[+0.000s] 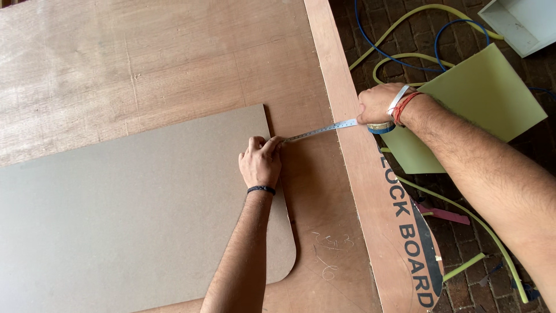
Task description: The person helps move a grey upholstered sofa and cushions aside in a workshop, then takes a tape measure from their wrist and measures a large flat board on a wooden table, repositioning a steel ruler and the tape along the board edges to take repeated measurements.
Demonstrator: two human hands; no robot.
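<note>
The left hand (260,162) has its fingers pinched together on the free end of a steel tape measure (322,130), pinning it at the right edge of the grey board (133,214). The right hand (379,104) has its fingers clamped round the tape's case at the edge of the plywood bench (174,64), the blade taut between them. This looks like a measuring step; reading it accurately calls for steady hands. Hoses (405,55) and a pale green sheet (480,98) lie on the brick floor (457,174).
</note>
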